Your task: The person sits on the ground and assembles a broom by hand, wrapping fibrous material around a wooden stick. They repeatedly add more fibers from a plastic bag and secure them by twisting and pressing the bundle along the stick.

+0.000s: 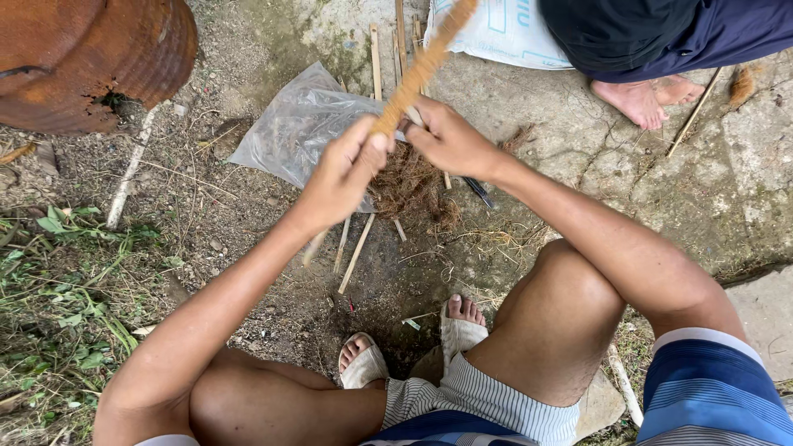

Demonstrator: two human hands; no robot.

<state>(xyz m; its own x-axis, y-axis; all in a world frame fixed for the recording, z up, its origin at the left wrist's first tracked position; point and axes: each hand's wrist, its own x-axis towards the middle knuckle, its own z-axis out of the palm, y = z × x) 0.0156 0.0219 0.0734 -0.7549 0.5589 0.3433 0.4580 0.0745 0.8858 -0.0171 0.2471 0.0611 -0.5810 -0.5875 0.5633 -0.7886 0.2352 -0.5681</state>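
While my left hand (345,169) and right hand (446,139) both pinch the fibre-wrapped stick (415,70) above the loose fibre pile (410,186), roughly the upper length looks wound, and 1 pile remains.

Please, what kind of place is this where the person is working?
Probably an outdoor yard, perhaps rural. The person squats on bare dirt and cracked stone ground; grass and weeds grow at the edge, and a rusty metal drum stands nearby. Bamboo splints and brown fibre lie on the ground.
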